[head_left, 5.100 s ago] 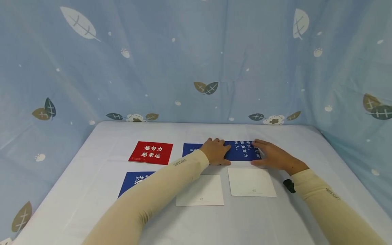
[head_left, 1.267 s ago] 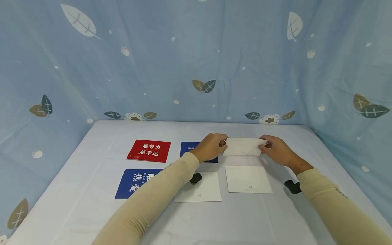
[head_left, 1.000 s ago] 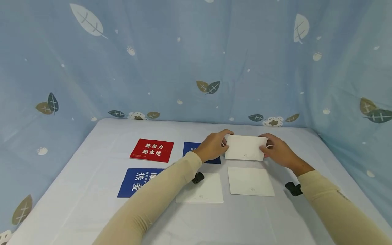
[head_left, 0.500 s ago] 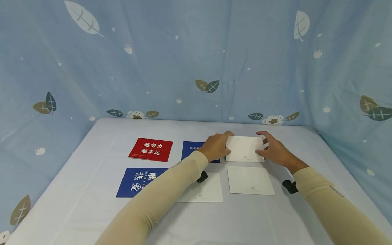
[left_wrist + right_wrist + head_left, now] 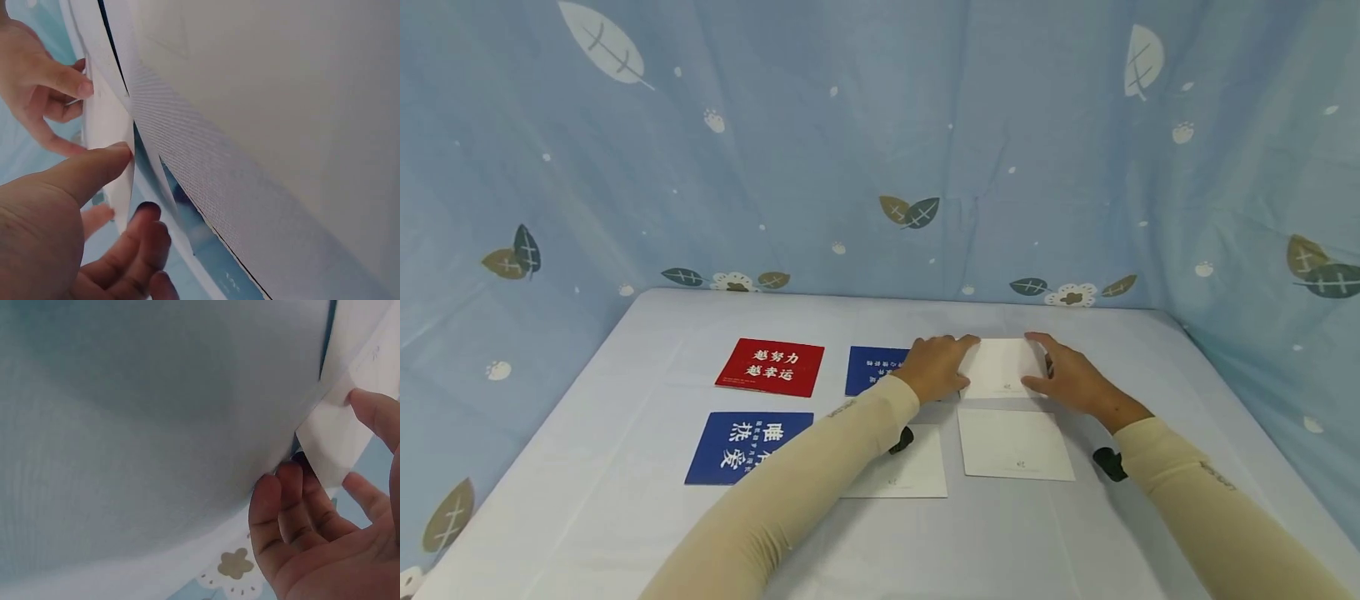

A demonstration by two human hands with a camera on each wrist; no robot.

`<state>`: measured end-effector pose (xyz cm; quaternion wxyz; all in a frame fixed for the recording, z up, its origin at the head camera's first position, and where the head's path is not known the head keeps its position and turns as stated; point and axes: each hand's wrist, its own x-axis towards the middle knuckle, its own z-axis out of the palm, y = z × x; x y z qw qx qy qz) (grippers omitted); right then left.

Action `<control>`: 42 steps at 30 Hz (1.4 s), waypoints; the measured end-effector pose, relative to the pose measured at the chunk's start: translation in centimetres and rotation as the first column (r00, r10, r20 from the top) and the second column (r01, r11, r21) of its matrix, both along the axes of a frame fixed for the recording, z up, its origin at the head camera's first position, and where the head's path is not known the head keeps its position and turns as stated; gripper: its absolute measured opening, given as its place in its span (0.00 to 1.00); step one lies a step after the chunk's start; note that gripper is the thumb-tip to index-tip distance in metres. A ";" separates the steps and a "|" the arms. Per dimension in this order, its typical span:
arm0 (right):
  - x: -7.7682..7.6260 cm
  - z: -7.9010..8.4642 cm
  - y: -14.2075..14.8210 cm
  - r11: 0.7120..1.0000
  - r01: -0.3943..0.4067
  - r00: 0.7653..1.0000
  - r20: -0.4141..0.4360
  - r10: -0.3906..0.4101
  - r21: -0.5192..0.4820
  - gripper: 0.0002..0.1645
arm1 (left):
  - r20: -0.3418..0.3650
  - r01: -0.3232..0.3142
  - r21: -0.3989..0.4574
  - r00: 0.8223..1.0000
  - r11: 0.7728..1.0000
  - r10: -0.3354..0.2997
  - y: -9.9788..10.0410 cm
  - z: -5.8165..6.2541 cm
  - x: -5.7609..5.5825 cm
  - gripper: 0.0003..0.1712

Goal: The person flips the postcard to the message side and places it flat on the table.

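Observation:
At the back right of the table a postcard has its white back facing up, with a small mark near its front edge. My left hand holds its left side, thumb at the front and index finger at the back corner. On the opposite side my right hand holds it the same way. In the right wrist view the thumb lies on the white face of the postcard, and several fingers curl beside its edge. The left wrist view has my left thumb against the postcard.
A red postcard with white writing lies at the back left. Blue postcards lie beside my left hand and at the front left. Two white-backed postcards lie in front, one partly under my left sleeve, the other on the right.
The postcard between my hands showed its blue face; it was lifted and turned over, and now shows white. Over the last second it has come down toward the table. The other postcards stay put.

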<state>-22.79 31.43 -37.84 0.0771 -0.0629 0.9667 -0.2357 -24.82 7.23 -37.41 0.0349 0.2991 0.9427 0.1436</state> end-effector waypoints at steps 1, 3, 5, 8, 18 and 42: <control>0.1 0.0 0.0 1.000 -0.011 1.000 -0.015 0.011 0.022 0.50 | 0.002 -0.001 -0.007 1.000 1.000 0.001 0.0 0.0 0.1 0.38; 0.3 -0.1 0.0 0.994 -0.041 0.998 -0.047 0.046 0.097 0.47 | 0.005 -0.001 -0.021 1.000 1.000 0.001 0.0 0.1 0.2 0.35; 0.6 -0.3 0.0 0.979 -0.068 0.994 -0.071 0.083 0.191 0.43 | 0.009 0.002 -0.033 1.000 0.999 -0.001 0.0 0.1 0.3 0.33; 1.0 -0.4 -0.2 0.942 -0.105 0.984 -0.104 0.145 0.320 0.38 | 0.015 0.008 -0.053 1.000 0.999 -0.007 -0.1 0.0 0.3 0.29; 1.9 -0.3 -0.8 0.865 -0.138 0.950 -0.182 0.253 0.483 0.29 | -0.027 0.017 -0.172 0.999 0.985 -0.022 0.2 -0.5 0.4 0.23; 2.2 -0.4 -0.5 0.864 -0.184 0.910 -0.251 0.330 0.470 0.25 | -0.080 -0.034 -0.154 0.997 0.988 0.022 -7.7 2.4 0.8 0.29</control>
